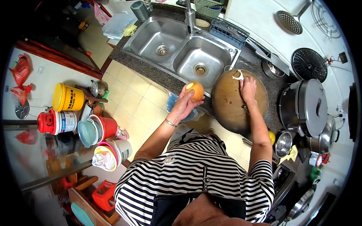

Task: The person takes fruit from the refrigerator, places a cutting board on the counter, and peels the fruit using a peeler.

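Observation:
My left hand [183,105] holds a round orange-yellow fruit [195,91] in front of the sink edge. A pale patch without skin shows on the fruit's upper left. Over the round wooden chopping board [226,104], my right hand [249,88] grips a white peeler [238,75], its head pointing up and left. Whether the peeler touches the board I cannot tell. Fruit and peeler are apart. Below my left hand is a blue basket [191,114] with clear plastic about it, partly hidden by the hand.
A steel double sink [181,53] with a tap [191,21] lies ahead. Right of the board stand a large dark pot [301,110], a steel bowl [283,144] and a yellow fruit [271,137]. Buckets, among them a yellow one [68,97], stand at left.

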`<control>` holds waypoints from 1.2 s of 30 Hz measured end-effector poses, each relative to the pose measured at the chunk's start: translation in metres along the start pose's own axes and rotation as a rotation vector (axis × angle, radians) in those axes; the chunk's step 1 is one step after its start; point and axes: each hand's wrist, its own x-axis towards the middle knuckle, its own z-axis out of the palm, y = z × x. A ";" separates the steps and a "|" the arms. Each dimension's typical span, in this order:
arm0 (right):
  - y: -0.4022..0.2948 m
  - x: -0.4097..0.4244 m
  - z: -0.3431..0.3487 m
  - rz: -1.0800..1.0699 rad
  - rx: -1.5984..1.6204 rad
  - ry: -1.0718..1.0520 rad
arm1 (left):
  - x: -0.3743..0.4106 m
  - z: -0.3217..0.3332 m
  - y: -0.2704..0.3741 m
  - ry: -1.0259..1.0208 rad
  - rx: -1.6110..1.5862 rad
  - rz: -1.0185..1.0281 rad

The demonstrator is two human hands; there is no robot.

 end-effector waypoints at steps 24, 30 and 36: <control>-0.280 -0.126 -0.073 0.071 0.312 0.041 | -0.002 -0.090 0.079 -0.262 0.739 -0.003; -0.286 -0.139 -0.067 -0.014 0.224 0.101 | -0.022 -0.086 0.069 -0.208 0.876 0.144; -0.276 -0.141 -0.072 -0.111 0.213 0.187 | -0.041 -0.079 0.053 -0.155 0.901 0.236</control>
